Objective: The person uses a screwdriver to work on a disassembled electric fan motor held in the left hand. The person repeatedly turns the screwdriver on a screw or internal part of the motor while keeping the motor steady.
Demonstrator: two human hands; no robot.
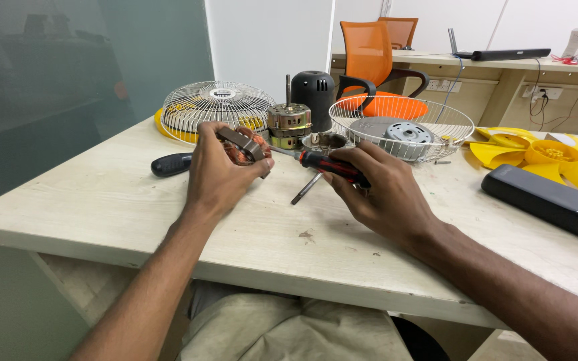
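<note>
My left hand (217,175) grips a fan motor stator (243,147) with copper windings and a grey metal core, held just above the wooden table (102,200). My right hand (382,190) holds a red-and-black screwdriver (329,164), its tip pointing left at the stator. A brass-coloured motor rotor (289,124) with an upright shaft stands right behind the stator. A loose metal rod (307,188) lies on the table between my hands.
A second black-handled tool (171,164) lies left of my hand. Two wire fan guards (217,105) (403,117), a black motor cover (314,90), yellow fan blades (543,154) and a black flat housing (546,200) sit around. Orange chairs (369,53) stand behind.
</note>
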